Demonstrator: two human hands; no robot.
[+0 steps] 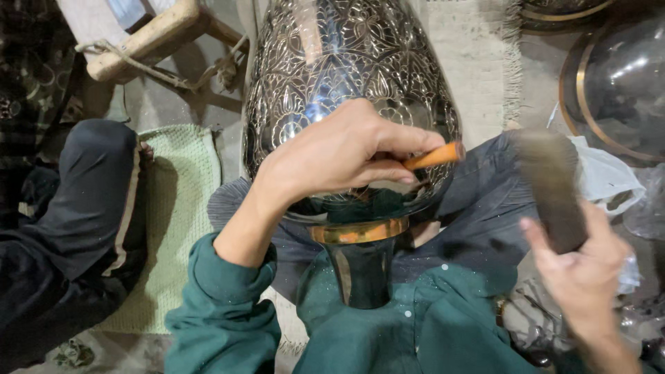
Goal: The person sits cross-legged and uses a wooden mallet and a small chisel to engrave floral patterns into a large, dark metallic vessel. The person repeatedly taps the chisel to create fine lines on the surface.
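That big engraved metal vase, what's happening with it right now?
A person in green sleeves has the engraved vase lying across their lap. Their left hand holds an orange-handled tool against its patterned body, while the right hand grips a dark, motion-blurred mallet raised beside it. Another person's dark-trousered leg rests to the left.

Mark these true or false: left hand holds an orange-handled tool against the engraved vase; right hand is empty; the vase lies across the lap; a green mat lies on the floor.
1. The left hand holds an orange-handled tool against the engraved vase: true.
2. The right hand is empty: false, it grips a dark, blurred mallet.
3. The vase lies across the lap: true.
4. A green mat lies on the floor: true.
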